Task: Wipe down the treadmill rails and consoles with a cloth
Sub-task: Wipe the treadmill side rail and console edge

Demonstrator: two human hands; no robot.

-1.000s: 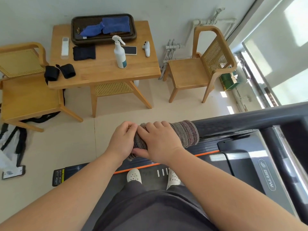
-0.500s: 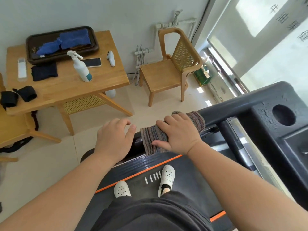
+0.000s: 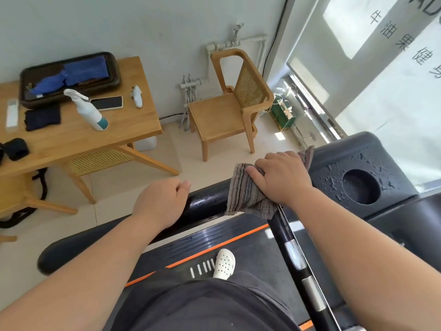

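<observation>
A striped grey-brown cloth (image 3: pixel 245 197) is draped over the black left treadmill rail (image 3: pixel 207 203), close to where the rail meets the console. My right hand (image 3: pixel 282 177) presses on the cloth and grips it. My left hand (image 3: pixel 162 204) rests on the bare rail a little behind the cloth, fingers curled over it and holding nothing else. The dark console (image 3: pixel 334 168) with a round cup hole (image 3: pixel 360 186) carries water droplets just right of the cloth. A black inner handlebar with silver pads (image 3: pixel 296 256) runs down from under the cloth.
A wooden table (image 3: pixel 71 137) at the left holds a white spray bottle (image 3: pixel 87 109), a phone, dark cloths and a tray with blue cloths (image 3: pixel 69 77). A wooden chair (image 3: pixel 229 108) stands by the wall. My white shoe (image 3: pixel 224 263) is on the treadmill deck.
My right hand has slid the cloth along the rail toward the console. My left hand let go of the cloth and stayed behind on the bare rail. The view turned right.
</observation>
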